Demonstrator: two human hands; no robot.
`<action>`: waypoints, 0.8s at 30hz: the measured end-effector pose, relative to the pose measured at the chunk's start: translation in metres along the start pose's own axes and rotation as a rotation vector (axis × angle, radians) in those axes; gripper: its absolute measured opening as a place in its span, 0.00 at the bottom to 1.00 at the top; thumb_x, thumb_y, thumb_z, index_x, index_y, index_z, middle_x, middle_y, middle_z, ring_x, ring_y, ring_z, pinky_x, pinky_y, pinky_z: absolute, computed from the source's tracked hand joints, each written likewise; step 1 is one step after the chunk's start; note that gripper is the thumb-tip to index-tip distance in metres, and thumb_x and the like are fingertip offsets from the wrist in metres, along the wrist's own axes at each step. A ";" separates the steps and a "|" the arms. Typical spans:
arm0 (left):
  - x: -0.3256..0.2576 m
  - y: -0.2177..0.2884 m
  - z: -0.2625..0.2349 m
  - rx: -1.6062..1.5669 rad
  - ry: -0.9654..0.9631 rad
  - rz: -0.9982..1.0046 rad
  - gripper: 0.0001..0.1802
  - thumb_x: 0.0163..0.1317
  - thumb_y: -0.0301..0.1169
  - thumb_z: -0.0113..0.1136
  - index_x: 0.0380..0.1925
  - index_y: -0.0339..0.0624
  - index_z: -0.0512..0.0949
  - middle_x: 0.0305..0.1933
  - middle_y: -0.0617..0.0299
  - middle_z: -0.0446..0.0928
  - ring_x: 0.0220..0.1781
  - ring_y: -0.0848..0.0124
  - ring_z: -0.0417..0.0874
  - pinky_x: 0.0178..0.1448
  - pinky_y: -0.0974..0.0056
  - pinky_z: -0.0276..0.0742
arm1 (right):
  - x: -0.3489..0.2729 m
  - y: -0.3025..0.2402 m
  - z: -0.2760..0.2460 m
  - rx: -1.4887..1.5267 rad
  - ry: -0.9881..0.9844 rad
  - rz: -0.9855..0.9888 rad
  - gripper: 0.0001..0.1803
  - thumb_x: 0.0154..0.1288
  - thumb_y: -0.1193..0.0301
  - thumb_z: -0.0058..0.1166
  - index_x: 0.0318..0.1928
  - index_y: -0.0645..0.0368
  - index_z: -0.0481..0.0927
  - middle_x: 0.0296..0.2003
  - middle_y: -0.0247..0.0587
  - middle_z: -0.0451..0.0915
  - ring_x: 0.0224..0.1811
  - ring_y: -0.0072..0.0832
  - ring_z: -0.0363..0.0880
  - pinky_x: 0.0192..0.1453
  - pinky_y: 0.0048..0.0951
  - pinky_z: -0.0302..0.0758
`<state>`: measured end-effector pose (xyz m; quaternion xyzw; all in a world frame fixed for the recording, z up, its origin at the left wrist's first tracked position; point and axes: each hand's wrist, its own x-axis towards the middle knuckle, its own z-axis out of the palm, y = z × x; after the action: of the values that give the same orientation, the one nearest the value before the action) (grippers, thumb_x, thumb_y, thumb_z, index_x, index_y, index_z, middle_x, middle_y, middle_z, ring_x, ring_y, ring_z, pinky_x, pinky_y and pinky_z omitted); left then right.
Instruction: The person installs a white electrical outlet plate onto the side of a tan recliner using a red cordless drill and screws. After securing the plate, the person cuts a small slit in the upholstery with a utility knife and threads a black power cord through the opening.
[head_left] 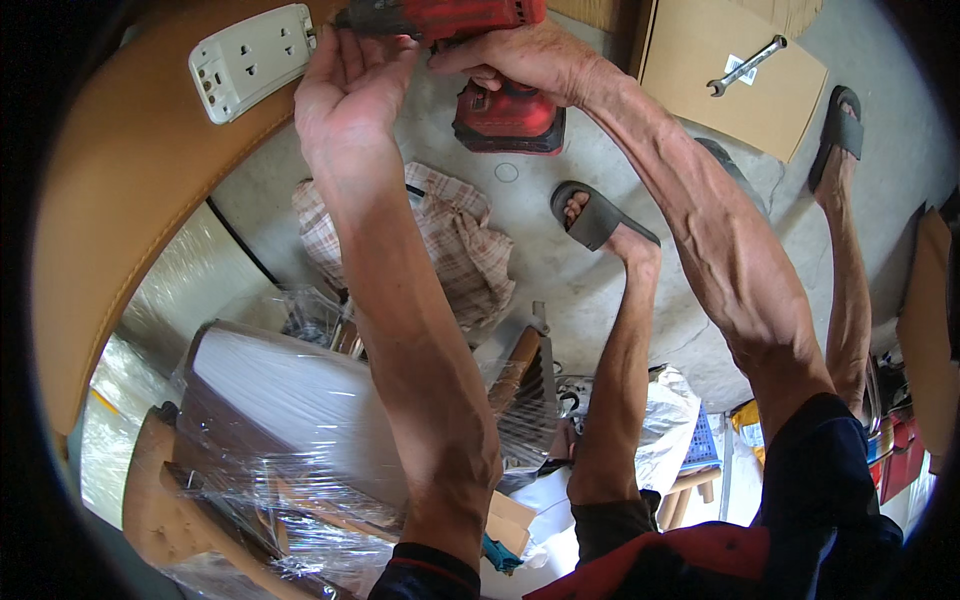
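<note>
My right hand (535, 62) is wrapped round the handle of a red and black cordless drill (455, 18) at the top edge. Its battery (510, 122) hangs below the grip. The drill's nose points left, toward a tan stitched leather panel (150, 170). My left hand (355, 90) is palm up under that nose, fingers curled and thumb against the tool. What the fingertips hold, if anything, is hidden. Just left of them, a white power socket plate (250, 62) is set in the panel.
A cardboard box (725, 85) bearing a wrench (748, 66) lies at the upper right. Plaid cloth (450, 230) is on the concrete floor (590, 300). Plastic-wrapped furniture (290, 400) fills the lower left. My sandalled feet (600, 215) are on the floor.
</note>
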<state>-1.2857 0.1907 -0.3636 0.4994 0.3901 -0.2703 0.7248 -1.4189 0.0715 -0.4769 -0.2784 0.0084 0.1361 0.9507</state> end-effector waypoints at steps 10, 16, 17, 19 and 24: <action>0.001 0.003 -0.005 0.086 -0.071 0.001 0.11 0.72 0.33 0.61 0.51 0.43 0.76 0.48 0.63 0.77 0.62 0.60 0.75 0.73 0.37 0.61 | -0.001 0.029 0.062 -0.425 0.669 -0.144 0.16 0.58 0.66 0.72 0.45 0.56 0.84 0.32 0.32 0.84 0.28 0.23 0.78 0.35 0.31 0.79; -0.062 -0.041 -0.030 0.130 -0.190 -0.046 0.14 0.79 0.38 0.50 0.54 0.41 0.74 0.51 0.54 0.80 0.58 0.56 0.80 0.70 0.43 0.71 | -0.073 0.045 0.113 -0.741 0.773 -0.102 0.18 0.59 0.64 0.70 0.47 0.57 0.83 0.40 0.44 0.86 0.43 0.37 0.84 0.48 0.41 0.80; -0.082 -0.055 -0.029 0.103 -0.187 -0.058 0.15 0.80 0.40 0.47 0.53 0.41 0.74 0.49 0.53 0.80 0.55 0.56 0.81 0.68 0.45 0.74 | -0.089 0.054 0.122 -0.846 0.786 -0.194 0.17 0.60 0.64 0.69 0.48 0.56 0.82 0.43 0.46 0.86 0.46 0.42 0.85 0.49 0.43 0.79; -0.118 -0.071 -0.045 0.074 -0.161 -0.025 0.18 0.82 0.44 0.42 0.52 0.41 0.73 0.43 0.52 0.80 0.48 0.55 0.83 0.62 0.47 0.78 | -0.117 0.048 0.158 -1.015 0.769 -0.147 0.16 0.63 0.66 0.66 0.50 0.54 0.83 0.47 0.49 0.84 0.54 0.46 0.82 0.55 0.43 0.79; -0.218 -0.099 -0.073 -0.014 -0.076 -0.161 0.22 0.82 0.48 0.43 0.47 0.40 0.76 0.32 0.57 0.78 0.38 0.59 0.82 0.47 0.51 0.82 | -0.215 0.038 0.218 -1.153 0.580 -0.139 0.32 0.61 0.66 0.72 0.64 0.56 0.74 0.60 0.47 0.79 0.63 0.43 0.79 0.68 0.39 0.76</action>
<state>-1.5044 0.2240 -0.2465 0.4507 0.4032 -0.3438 0.7184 -1.6493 0.1630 -0.2931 -0.7695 0.1723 -0.0235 0.6145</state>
